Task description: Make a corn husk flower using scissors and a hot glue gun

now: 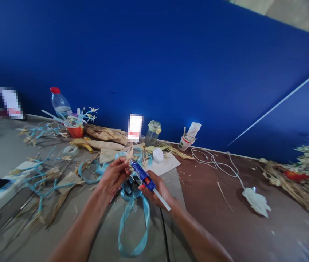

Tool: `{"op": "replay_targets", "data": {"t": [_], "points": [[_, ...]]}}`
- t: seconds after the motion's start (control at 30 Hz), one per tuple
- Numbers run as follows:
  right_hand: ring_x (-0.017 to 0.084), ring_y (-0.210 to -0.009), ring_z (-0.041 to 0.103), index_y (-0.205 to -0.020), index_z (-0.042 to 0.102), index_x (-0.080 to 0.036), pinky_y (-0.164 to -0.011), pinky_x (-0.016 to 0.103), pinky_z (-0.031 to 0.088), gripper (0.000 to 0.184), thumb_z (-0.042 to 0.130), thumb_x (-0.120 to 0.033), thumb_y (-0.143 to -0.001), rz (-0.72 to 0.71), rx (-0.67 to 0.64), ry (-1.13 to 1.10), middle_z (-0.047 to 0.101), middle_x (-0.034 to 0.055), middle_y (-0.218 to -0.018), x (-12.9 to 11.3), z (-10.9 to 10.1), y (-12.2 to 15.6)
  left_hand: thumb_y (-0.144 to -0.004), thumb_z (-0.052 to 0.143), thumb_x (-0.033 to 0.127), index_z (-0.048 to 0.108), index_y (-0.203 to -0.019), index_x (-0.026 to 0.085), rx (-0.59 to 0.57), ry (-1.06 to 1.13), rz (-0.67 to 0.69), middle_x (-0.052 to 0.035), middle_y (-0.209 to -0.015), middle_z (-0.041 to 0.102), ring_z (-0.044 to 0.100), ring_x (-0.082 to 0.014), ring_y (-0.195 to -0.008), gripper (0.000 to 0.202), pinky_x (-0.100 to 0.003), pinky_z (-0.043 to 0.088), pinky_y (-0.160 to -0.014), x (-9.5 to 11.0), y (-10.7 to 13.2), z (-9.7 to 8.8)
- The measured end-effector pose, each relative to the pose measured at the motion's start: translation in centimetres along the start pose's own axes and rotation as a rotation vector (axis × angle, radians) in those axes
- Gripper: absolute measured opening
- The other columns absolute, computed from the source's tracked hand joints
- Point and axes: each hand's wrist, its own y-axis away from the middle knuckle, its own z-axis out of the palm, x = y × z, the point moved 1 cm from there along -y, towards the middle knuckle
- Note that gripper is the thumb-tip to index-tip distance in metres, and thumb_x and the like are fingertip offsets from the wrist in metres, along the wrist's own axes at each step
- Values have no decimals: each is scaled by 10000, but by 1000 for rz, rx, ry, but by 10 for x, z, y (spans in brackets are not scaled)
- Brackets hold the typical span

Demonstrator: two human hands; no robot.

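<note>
My right hand [157, 187] is wrapped round a blue hot glue gun [143, 175]; a white glue stick [162, 200] juts from its back end. The gun's nozzle points up and left, close to a small pale dried-husk piece [129, 153] pinched in the fingers of my left hand [116, 174]. Whether nozzle and husk touch, I cannot tell. Below both hands a light blue ribbon [134, 251] hangs in a loop on the table. Dark scissor-like handles [128, 186] lie partly hidden between my hands. A black cord [164, 233] runs down from the gun.
On the left lie blue-stemmed husk flowers [41, 185] and a white power strip [7, 187]. Along the blue wall stand a red cup [75, 131], a plastic bottle [60, 103], a lidded jar [152, 134] and a white cup [185, 142]. A white cable [225, 171] lies at right.
</note>
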Motion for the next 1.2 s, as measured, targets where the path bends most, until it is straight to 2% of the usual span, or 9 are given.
{"op": "replay_targets", "data": {"t": [0.13, 0.33, 0.5, 0.63, 0.83, 1.03, 1.2], "points": [[122, -575, 396, -730, 398, -205, -527, 252, 336, 320, 479, -492, -845, -71, -22, 27, 409, -23, -668, -3, -1, 0, -639, 717, 20, 579, -656, 103, -22, 5, 3, 11, -550, 518, 471, -52, -446, 162, -144, 435, -422, 0, -1, -2], [112, -572, 383, -726, 397, -201, -513, 239, 321, 339, 485, -507, -841, -75, 20, 26, 401, -30, -659, -4, -2, 0, -662, 687, 5, 578, -660, 104, -41, 28, -6, 12, -555, 511, 475, -56, -459, 147, -146, 434, -426, -2, -1, -2], [117, -578, 363, -741, 389, -213, -499, 239, 313, 339, 481, -524, -838, -15, -36, -64, 385, -29, -653, -1, -1, 1, -656, 705, 15, 578, -659, 108, -35, 28, -8, 19, -543, 502, 477, -59, -455, 158, -151, 439, -427, -1, 0, -1], [123, -592, 364, -739, 387, -216, -505, 244, 310, 339, 503, -522, -829, 17, -18, -116, 366, -29, -643, 0, -1, 2, -636, 723, 15, 582, -652, 103, -38, 14, 2, 13, -552, 517, 481, -57, -457, 167, -148, 438, -426, -1, 0, -2], [125, -601, 370, -742, 397, -210, -508, 244, 305, 331, 506, -510, -830, 1, -51, -135, 372, -28, -642, -1, -3, 1, -661, 692, 15, 588, -668, 118, -48, 14, -1, 17, -542, 516, 475, -57, -449, 146, -149, 444, -427, -1, -2, -3], [118, -590, 347, -734, 390, -208, -512, 242, 302, 319, 525, -484, -819, 16, -5, -118, 378, -30, -649, 1, -3, 1, -690, 649, -5, 589, -671, 112, -34, 24, -1, 4, -556, 522, 480, -60, -451, 133, -146, 443, -421, -1, -2, -4], [120, -588, 334, -721, 372, -211, -522, 245, 291, 336, 539, -489, -808, -2, -30, -135, 360, -34, -640, 3, -1, 1, -702, 634, -8, 590, -672, 116, -31, 30, -1, 4, -549, 525, 476, -56, -443, 135, -143, 444, -424, -2, -3, -4]]}}
